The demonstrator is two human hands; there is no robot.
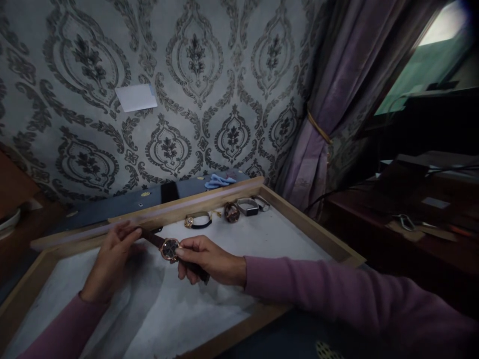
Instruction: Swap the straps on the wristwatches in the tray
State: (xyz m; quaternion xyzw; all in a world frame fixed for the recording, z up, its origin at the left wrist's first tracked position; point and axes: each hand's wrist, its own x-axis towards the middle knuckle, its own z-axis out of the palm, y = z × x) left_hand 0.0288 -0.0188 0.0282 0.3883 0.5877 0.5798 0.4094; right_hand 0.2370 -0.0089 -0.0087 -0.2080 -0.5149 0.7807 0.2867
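A wristwatch with a dark dial, rose-gold case and brown strap is held up above a white-lined wooden tray. My right hand grips it by the case edge and the near half of the strap, thumb beside the dial. At the strap's other end, the fingers of my left hand are closed on the tip. Along the tray's far side lie a gold watch with a dark strap, a round brownish watch, a square-faced watch and a silver watch.
Behind the tray, a light blue cloth and a dark strip rest on a blue surface against the patterned wall. A purple curtain hangs at right. Beyond it stands a dark red table with a metal clip-like object and cables.
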